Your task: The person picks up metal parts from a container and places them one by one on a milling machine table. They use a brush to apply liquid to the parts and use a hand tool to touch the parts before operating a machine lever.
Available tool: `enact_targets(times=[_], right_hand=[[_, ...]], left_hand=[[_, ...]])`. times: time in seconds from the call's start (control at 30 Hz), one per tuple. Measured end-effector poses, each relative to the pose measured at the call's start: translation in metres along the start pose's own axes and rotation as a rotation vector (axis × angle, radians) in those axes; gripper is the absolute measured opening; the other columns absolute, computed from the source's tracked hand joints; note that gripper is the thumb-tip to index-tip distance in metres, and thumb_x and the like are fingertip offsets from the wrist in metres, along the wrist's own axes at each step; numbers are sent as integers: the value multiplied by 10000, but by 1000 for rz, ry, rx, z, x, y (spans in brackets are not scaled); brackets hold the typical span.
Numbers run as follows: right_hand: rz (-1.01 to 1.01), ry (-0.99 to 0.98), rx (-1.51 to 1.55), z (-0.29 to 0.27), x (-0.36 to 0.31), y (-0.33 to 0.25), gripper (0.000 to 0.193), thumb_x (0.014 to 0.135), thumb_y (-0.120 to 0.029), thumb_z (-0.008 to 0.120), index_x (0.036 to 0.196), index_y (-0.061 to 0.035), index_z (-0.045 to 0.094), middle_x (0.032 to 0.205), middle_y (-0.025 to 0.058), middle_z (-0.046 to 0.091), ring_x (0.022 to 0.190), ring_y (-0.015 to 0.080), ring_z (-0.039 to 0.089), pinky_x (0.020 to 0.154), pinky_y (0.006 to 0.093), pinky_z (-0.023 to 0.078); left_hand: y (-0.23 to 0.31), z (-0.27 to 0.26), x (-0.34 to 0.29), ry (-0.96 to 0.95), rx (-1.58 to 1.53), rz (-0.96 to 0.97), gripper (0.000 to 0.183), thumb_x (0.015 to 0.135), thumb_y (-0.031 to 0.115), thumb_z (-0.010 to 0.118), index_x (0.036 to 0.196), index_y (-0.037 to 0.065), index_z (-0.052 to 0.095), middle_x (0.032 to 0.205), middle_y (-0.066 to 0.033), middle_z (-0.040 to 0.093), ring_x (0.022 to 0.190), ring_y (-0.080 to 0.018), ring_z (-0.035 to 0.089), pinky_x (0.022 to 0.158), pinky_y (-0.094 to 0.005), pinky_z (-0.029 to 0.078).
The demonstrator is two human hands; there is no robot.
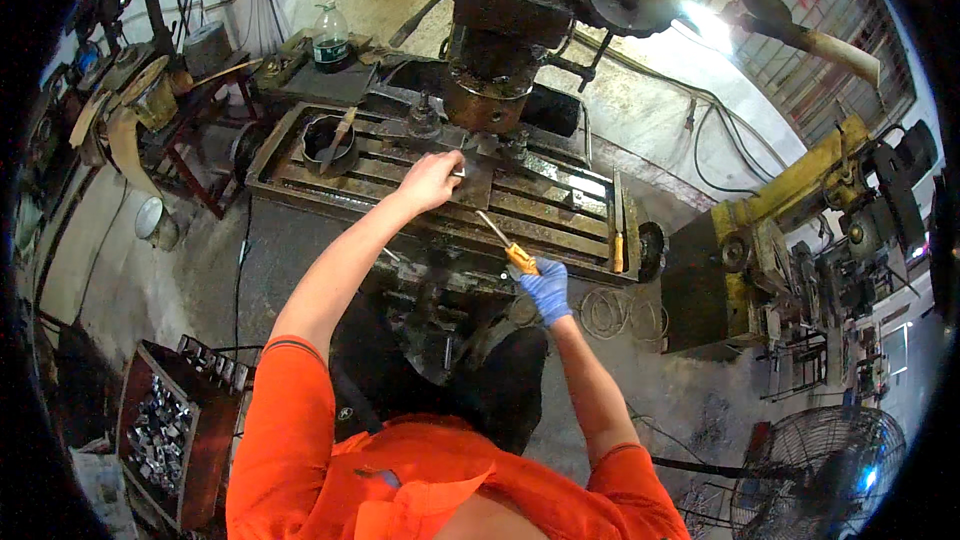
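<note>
My left hand [430, 182] is bare and closed, reaching over the machine's slotted table [400, 197] close to the spindle head [490, 100]. A small, pale, shiny piece [460, 172] shows at its fingertips; most of it is hidden. In a blue glove, my right hand [546, 290] grips a screwdriver [518, 256] by its yellow handle. The screwdriver's shaft points up and left toward the table's front edge. Under the spindle, a dark block [470, 185] sits just right of my left fingers.
A black pot [328, 145] with a brush [343, 127] stands at the table's left end. Another yellow-handled tool [618, 252] lies at its right end. Behind stands a plastic bottle [330, 37]. A crate of metal parts [160, 435] is lower left, a fan [820, 465] lower right.
</note>
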State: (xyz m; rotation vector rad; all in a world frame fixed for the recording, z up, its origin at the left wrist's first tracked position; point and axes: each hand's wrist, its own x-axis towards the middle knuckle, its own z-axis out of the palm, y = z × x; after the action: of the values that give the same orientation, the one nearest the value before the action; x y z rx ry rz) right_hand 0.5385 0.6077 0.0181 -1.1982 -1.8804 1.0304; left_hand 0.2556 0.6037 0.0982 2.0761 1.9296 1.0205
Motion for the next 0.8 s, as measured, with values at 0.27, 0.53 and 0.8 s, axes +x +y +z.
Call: enact_targets(times=[0.27, 0.53, 0.8], right_hand=[[259, 74, -58, 3, -22, 26, 288, 680, -184, 725, 875, 20, 667, 766, 74, 672, 663, 104, 594, 635, 259, 460], [199, 42, 0, -45, -57, 28, 372, 695, -223, 721, 937, 48, 639, 852, 129, 666, 764, 161, 619, 704, 283, 480], [30, 204, 23, -132, -58, -26, 260, 700, -101, 696, 929, 15, 654, 843, 77, 659, 757, 129, 600, 705, 273, 482]], left_hand=[[-13, -3, -5, 19, 380, 35, 201, 732, 152, 606, 920, 86, 581, 878, -112, 595, 865, -293, 572, 860, -464, 385], [-11, 16, 16, 113, 355, 23, 184, 728, 159, 596, 901, 100, 609, 813, -104, 620, 748, -299, 594, 729, -412, 437], [-13, 34, 40, 159, 277, -27, 206, 750, 187, 598, 937, 101, 595, 799, -117, 621, 784, -309, 606, 671, -422, 478]])
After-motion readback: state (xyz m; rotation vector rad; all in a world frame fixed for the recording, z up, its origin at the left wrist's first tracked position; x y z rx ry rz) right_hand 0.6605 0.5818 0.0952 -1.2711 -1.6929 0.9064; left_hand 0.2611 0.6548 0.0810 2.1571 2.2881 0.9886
